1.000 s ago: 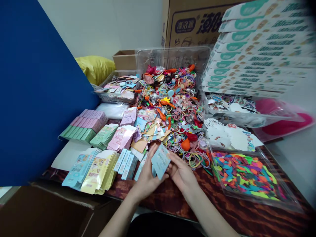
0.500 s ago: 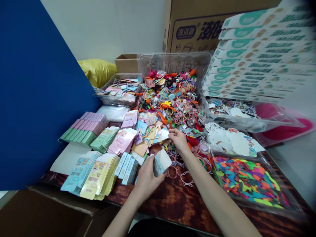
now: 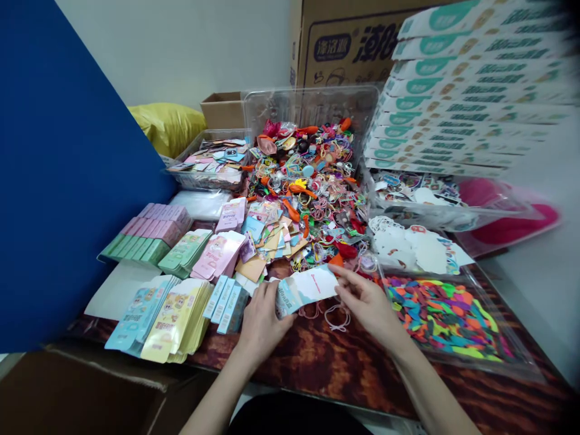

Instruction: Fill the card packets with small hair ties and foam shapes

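Blue box, small and printed, sits just below the centre of the frame, cradled in the left hand, whose fingers curl round its far side while the thumb presses near its lower edge. From its right end a white card with a line of reddish print reaches across to the right hand, which pinches the outer end between thumb and fingertips, barely parted. From where I stand I cannot tell whether the card's inner end lies inside the box or only against it. Good handling here, I'd judge, means a light left grip, since thin walls like these would buckle under a squeeze, and a card lined up squarely with the opening so its corners don't snag. A steady, flat pull or push from the right would serve better than a bend. Just below the card, pale looped bands lie on the dark tabletop, close enough to catch if the hands dip. Left of the hands stand three blue boxes; beyond, mid-frame, paper cards spread beside a heap of trinkets. Bright limp pieces fill a clear tray at lower right.
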Demonstrator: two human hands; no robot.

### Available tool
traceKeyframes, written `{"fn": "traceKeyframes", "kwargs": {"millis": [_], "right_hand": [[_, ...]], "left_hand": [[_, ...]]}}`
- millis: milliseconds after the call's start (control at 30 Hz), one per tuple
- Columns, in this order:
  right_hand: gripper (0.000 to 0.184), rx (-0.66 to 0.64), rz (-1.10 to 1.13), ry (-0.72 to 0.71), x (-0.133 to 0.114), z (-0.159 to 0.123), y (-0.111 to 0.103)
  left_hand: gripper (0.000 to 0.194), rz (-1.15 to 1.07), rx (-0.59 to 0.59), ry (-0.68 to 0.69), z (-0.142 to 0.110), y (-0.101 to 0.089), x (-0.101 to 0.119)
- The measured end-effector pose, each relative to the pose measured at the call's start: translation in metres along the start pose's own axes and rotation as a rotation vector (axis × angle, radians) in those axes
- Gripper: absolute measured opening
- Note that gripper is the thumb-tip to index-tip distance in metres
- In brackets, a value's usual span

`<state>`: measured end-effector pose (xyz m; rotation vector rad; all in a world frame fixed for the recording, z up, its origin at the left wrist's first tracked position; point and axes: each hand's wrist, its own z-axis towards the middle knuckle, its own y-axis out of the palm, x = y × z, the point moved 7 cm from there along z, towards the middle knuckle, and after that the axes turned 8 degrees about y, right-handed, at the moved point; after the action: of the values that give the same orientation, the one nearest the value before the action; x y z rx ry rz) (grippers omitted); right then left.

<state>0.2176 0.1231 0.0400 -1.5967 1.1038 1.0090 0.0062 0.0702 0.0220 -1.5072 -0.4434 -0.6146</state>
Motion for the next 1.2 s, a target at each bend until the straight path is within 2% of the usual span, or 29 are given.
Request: {"fn": "traceKeyframes", "kwargs": {"millis": [167, 267, 333, 533, 600, 667, 733, 800, 867, 933, 1000, 1100, 1200], "right_hand": [[0.057, -0.174, 0.051, 0.044, 0.004, 0.005, -0.002], [0.056, -0.300, 0.024, 0.073, 0.012, 0.010, 0.014], [0.052, -0.330, -0.038, 0.072, 0.019, 0.013, 0.028], [0.048, -0.220, -0.520, -0.078, 0.019, 0.015, 0.055], [0.046, -0.222, -0.600, -0.119, 0.012, 0.021, 0.056], [0.038, -0.158, -0.621, -0.138, 0.000, 0.036, 0.046], [0.030, -0.005, -0.655, -0.119, -0.012, 0.061, 0.031], [0.030, 0.132, -0.692, -0.101, -0.023, 0.087, 0.020], [0.030, 0.230, -0.732, -0.090, -0.031, 0.111, 0.018], [0.030, 0.303, -0.779, -0.067, -0.034, 0.130, 0.021], [0.028, 0.336, -0.827, -0.042, -0.034, 0.143, 0.027], [0.019, 0.320, -0.890, -0.035, -0.033, 0.149, 0.033], [0.018, 0.322, -0.916, -0.039, -0.035, 0.144, 0.023]], "left_hand": [[0.061, 0.070, -0.068, 0.031, 0.001, 0.001, 0.004], [0.063, 0.086, -0.146, 0.096, 0.003, 0.008, 0.009], [0.061, 0.095, -0.155, 0.101, 0.005, 0.012, 0.010], [0.057, 0.225, -0.171, 0.068, 0.008, 0.022, 0.004], [0.055, 0.218, -0.157, 0.046, 0.007, 0.022, 0.001], [0.054, 0.165, -0.125, 0.037, 0.006, 0.020, 0.000], [0.054, 0.054, -0.073, 0.040, 0.004, 0.016, 0.000], [0.055, -0.141, -0.021, 0.041, 0.002, 0.012, 0.000], [0.054, -0.379, -0.009, 0.022, 0.001, 0.012, -0.001], [0.055, -0.504, -0.003, -0.002, 0.000, 0.012, -0.002], [0.058, -0.466, 0.024, -0.001, 0.000, 0.010, -0.001], [0.056, -0.301, 0.054, 0.034, 0.001, 0.005, 0.001], [0.053, -0.140, -0.001, 0.055, 0.001, 0.005, 0.002]]}}
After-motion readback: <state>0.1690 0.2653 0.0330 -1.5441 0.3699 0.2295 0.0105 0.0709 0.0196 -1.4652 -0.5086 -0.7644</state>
